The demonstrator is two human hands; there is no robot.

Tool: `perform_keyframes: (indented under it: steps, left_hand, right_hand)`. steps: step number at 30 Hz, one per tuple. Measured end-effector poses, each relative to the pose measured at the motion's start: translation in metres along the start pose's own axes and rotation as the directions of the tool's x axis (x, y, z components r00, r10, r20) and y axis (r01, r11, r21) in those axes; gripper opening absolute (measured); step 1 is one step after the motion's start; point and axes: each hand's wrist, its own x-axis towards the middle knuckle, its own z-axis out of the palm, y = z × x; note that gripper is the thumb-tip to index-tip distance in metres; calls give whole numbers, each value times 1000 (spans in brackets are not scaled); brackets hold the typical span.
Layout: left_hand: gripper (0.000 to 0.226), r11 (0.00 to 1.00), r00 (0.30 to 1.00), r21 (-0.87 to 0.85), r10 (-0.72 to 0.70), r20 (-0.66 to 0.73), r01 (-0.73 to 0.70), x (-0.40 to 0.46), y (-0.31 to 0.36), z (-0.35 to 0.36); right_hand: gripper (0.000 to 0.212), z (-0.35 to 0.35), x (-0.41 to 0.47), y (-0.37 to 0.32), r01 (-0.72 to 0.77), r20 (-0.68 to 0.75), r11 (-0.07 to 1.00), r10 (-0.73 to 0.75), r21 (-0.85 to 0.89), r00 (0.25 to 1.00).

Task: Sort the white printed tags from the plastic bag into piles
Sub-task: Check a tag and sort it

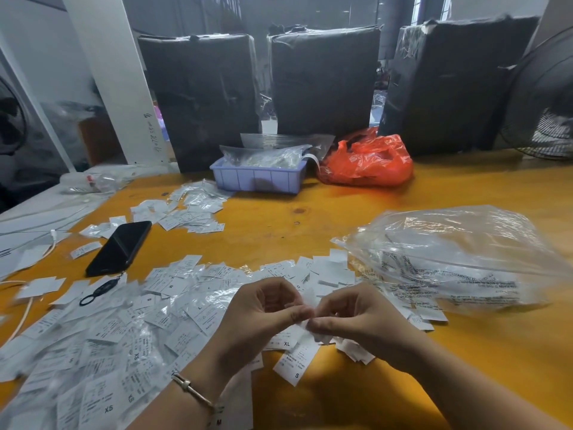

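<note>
White printed paper tags lie strewn over the yellow wooden table; more sit in the clear plastic bag. The left hand and right hand together pinch one small tag. Best to read its size letter before dropping it on the matching pile.

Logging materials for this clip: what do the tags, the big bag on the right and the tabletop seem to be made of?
Tags: thin white sheet with black print, lying flat; paper or woven fabric, cannot tell.
Big bag: clear thin plastic film, glossy, crinkled, printed text showing.
Tabletop: likely wood or plywood, yellow-orange smooth finish, with a dark knot-like spot.
</note>
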Motion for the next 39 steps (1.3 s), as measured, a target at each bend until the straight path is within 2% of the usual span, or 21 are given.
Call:
perform_keyframes:
  steps: [4, 11, 13, 15, 18, 20, 24, 27, 29, 32, 35, 39]
  left_hand:
    - [16, 1000, 1000, 24, 0, -29, 1, 1, 1, -2]
    - [19, 1000, 1000, 7, -11, -8, 11, 0, 2, -2]
    - [16, 999, 999, 33, -44, 23, 43, 0, 2, -4]
    - [15, 989, 990, 134, -83, 111, 68, -2, 2, -3]
    - [13, 976, 976, 211, -102, 193, 61, -4, 3, 3]
    - [12, 977, 986, 209, -74, 148, 42, -3, 3, 3]
    - [11, 985, 993, 168, -50, 105, 32, -2, 2, -1]
    - [24, 978, 994, 208, -14, 110, -9, -3, 2, 0]
    - [16, 974, 995, 224, 19, 96, -40, -2, 1, 1]
    - [11, 972, 997, 233, 22, 71, -38, 0, 0, -1]
    - [9, 984, 1000, 179, 10, 20, -13, 0, -1, -1]
    - [16, 984, 998, 175, 50, -28, -45, -1, 0, 0]
  right_hand:
    - [17, -1, 0, 0, 31, -71, 997, -26, 69, 997]
    - [27, -7, 1, 1, 26, -189, 999, -20, 27, 982]
    - [25, -10, 0, 0, 53, -247, 998, -45, 28, 968]
    - [23, -11, 0, -3, 82, -276, 997, -77, 6, 958]
    - [24, -5, 0, -6, 92, -242, 995, -100, -46, 965]
    - [25, -4, -1, -8, 75, -212, 994, -91, -81, 973]
    - [10, -9, -1, -7, 72, -201, 989, -97, -130, 975]
    - [9, -6, -2, -6, 72, -160, 962, -117, -265, 980]
    - [9, -4, -2, -7, 60, -115, 946, -101, -319, 988]
    - [12, -10, -2, -9, 31, -161, 977, -66, -212, 985]
    - [9, -17, -4, -11, 31, -334, 999, -33, -9, 942]
    - [54, -17, -5, -15, 122, -512, 976, -14, 179, 859]
